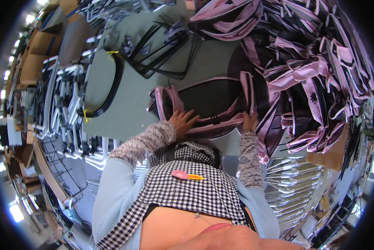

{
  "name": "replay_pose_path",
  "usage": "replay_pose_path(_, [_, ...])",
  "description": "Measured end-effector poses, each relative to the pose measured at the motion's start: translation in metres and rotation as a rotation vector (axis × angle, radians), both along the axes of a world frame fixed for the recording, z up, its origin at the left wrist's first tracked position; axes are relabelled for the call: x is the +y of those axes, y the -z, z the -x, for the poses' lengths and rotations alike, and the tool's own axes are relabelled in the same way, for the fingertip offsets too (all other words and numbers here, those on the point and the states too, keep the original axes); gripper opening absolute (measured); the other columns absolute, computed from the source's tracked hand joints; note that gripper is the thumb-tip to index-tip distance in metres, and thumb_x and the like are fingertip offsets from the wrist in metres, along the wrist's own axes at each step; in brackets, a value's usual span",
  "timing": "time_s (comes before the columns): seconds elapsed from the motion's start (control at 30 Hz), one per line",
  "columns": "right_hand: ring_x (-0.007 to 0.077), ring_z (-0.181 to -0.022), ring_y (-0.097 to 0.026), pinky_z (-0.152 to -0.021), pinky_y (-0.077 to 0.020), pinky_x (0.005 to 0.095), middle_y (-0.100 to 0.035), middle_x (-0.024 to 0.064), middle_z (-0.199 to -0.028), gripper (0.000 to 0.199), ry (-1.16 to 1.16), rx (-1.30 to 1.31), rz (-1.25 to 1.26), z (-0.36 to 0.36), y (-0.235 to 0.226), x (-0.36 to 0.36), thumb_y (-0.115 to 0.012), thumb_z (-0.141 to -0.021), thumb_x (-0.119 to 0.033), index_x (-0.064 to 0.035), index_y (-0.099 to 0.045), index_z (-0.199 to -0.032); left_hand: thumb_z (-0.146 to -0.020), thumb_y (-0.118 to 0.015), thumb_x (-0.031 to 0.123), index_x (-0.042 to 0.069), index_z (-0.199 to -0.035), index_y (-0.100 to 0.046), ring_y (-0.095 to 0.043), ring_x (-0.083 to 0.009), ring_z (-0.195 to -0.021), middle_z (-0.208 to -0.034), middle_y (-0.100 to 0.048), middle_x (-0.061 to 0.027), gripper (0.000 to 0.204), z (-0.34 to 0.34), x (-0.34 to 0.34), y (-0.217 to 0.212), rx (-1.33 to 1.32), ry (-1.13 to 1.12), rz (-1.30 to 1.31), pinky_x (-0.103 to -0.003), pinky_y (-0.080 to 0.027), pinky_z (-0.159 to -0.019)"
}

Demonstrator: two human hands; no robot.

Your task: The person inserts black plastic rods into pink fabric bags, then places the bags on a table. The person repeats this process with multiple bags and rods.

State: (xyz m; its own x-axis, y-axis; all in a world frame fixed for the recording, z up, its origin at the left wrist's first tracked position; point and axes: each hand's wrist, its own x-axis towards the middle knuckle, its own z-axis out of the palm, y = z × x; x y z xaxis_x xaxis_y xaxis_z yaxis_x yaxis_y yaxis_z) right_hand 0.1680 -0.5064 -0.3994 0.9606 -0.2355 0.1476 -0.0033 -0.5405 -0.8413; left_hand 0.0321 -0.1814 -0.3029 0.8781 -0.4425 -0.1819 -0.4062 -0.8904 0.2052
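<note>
A pink and black fabric cover (224, 120) with light piping lies in front of me at the table's near edge. Its dark panel is spread out between raised pink side strips. My left hand (183, 123) rests on its near left part, fingers spread and flat on the fabric. At the near right corner, my right hand (249, 121) holds the pink edge between thumb and fingers; some of its fingertips are hidden by the cloth.
The green-grey table (133, 102) carries black frame strips (153, 54) and a curved black tube (114, 85) with yellow ties. Pink and black covers (303, 79) are heaped on the right. White metal frames (70, 100) stand left; white tubes (295, 183) are stacked below right.
</note>
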Motion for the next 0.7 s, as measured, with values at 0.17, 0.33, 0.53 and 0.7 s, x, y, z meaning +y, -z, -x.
replay_pose_path(0.17, [0.0254,-0.068,-0.068,-0.065,-0.0543,0.0311,-0.068,0.018,-0.078,0.042,-0.039,0.519,-0.849,-0.01,0.018,-0.006,-0.062,-0.077,-0.008,0.0085,-0.057,-0.116,-0.084,-0.057,0.023,0.014,-0.143,-0.046,-0.06,-0.0252,-0.088,-0.106,-0.06,-0.0109,0.06,0.02,-0.016,0.027,-0.248,-0.051,0.02,-0.038,-0.048,-0.075])
replay_pose_path(0.33, [0.0221,-0.079,-0.068,-0.072,-0.0548,0.03,-0.068,0.0188,-0.101,0.056,-0.589,0.254,-1.219,-0.014,-0.152,0.037,-0.058,-0.078,-0.006,0.0127,-0.047,-0.129,-0.085,-0.059,0.029,0.01,-0.132,-0.057,-0.058,-0.0162,-0.072,-0.086,-0.059,-0.0008,0.051,-0.001,-0.014,-0.01,-0.528,-0.098,0.008,-0.032,-0.044,-0.063])
replay_pose_path(0.53, [0.0299,-0.122,-0.054,-0.102,-0.0433,0.0446,-0.036,0.0231,-0.148,0.08,-0.618,-0.553,-0.95,-0.074,-0.292,0.063,-0.066,-0.088,-0.038,0.0069,-0.031,-0.145,-0.085,-0.06,0.02,0.01,-0.128,-0.061,-0.058,-0.0222,-0.077,-0.09,-0.061,-0.0039,0.045,-0.152,-0.007,-0.141,-0.9,-0.137,0.005,-0.04,-0.044,-0.071])
replay_pose_path(0.7, [0.0335,-0.132,-0.046,-0.11,-0.0352,0.0468,-0.048,0.0227,-0.139,0.06,-0.515,-0.695,-1.027,-0.099,-0.262,0.055,-0.056,-0.094,-0.03,0.0059,-0.041,-0.14,-0.071,-0.067,0.016,0.019,-0.143,-0.045,-0.064,-0.0309,-0.08,-0.091,-0.062,-0.0093,0.075,-0.348,-0.036,-0.258,-0.967,-0.234,0.092,-0.044,-0.05,-0.073])
